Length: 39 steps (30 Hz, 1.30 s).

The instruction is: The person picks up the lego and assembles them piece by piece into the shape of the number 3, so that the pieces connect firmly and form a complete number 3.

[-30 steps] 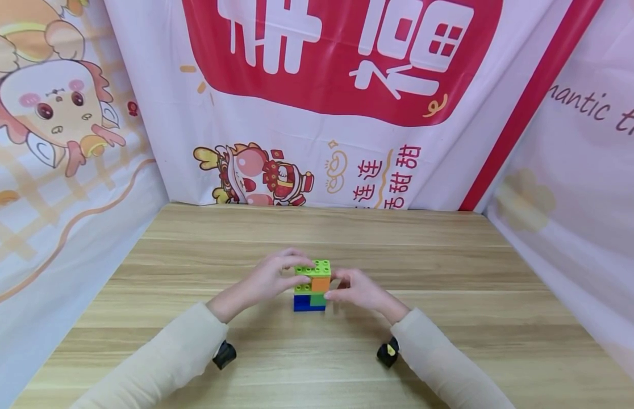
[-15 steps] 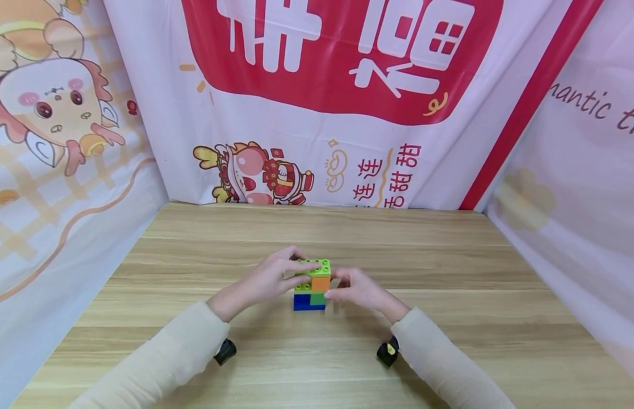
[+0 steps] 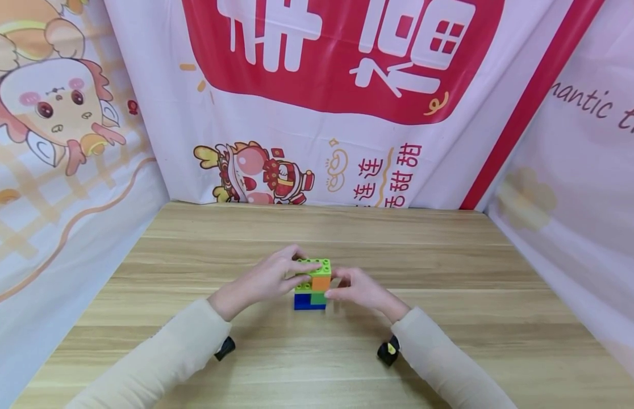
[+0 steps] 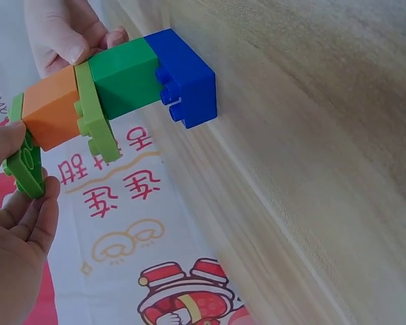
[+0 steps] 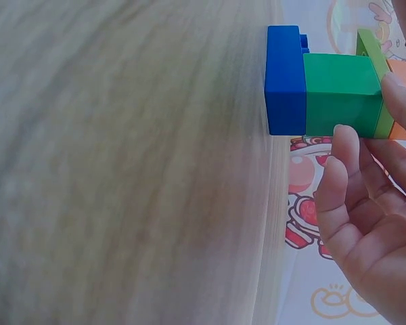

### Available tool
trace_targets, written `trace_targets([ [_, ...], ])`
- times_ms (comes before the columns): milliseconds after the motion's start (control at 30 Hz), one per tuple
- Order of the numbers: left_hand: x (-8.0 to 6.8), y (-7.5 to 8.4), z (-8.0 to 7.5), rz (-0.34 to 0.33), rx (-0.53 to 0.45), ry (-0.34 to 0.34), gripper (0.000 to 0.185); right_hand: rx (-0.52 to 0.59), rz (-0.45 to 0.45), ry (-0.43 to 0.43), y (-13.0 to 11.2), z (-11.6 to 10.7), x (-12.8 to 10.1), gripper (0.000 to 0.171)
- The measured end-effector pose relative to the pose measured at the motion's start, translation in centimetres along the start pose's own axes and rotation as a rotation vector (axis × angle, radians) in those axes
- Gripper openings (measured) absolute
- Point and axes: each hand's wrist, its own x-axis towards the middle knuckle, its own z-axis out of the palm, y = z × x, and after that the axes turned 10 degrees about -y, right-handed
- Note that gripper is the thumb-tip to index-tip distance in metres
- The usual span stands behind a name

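Sleeves: two cream knitted sleeves [image 3: 158, 363] reach in from the near edge, a small black wrist camera [image 3: 387, 351] strapped under each, so both forearms lie low over the counter.
Counter: pale wood-grain counter [image 3: 450, 318]; it carries the stack directly, which is why neither hand has to bear any weight.
Block stack: a small tower of plastic studded bricks [image 3: 312, 284] stands upright at the middle of the counter, between the two hands.
Blue base brick: [image 4: 186, 78] sits flat on the wood, with a dark green brick [image 5: 338, 95] on it, then a thin lime plate, an orange brick [image 4: 51, 112] and a lime green studded plate [image 3: 315, 266] on top.
Right hand: [image 3: 359, 289] its grip is a light pinch, fingertips [image 5: 392, 91] against the green and orange bricks on the right side, apparently bracing the tower from tipping.
Left hand: [image 3: 268, 278] its grip holds the top lime plate, thumb below the edge and fingers [image 3: 303, 264] lying across the studs, a hold suited to seating or prising that piece.
Backdrop: pink printed cloth with red panel and cartoon figures [image 3: 261, 176] hangs behind and at both sides, closing in the counter.
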Motion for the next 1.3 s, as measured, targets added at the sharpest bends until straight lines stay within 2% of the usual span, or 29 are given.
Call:
trace_targets([
  [367, 0.26, 0.05, -0.40, 0.064, 0.065, -0.003, 0.040, 0.004, -0.012, -0.011, 0.15, -0.10, 0.02, 0.035],
  [600, 0.40, 0.28, -0.79, 0.074, 0.099, -0.029, 0.040, 0.015, -0.017, -0.021, 0.08, -0.16, 0.07, 0.035],
  [833, 0.34, 0.68, -0.85, 0.078, 0.189, -0.035, 0.042, 0.005, -0.015, -0.014, 0.15, -0.10, 0.09, 0.032],
  [1033, 0.22, 0.86, -0.88, 0.086, 0.224, -0.022, 0.043, 0.002, -0.015, -0.010, 0.11, -0.09, 0.05, 0.032],
  [1300, 0.02, 0.34, -0.38, 0.097, 0.246, 0.016, 0.044, 0.008, -0.023, -0.010, 0.09, -0.01, -0.04, 0.033],
])
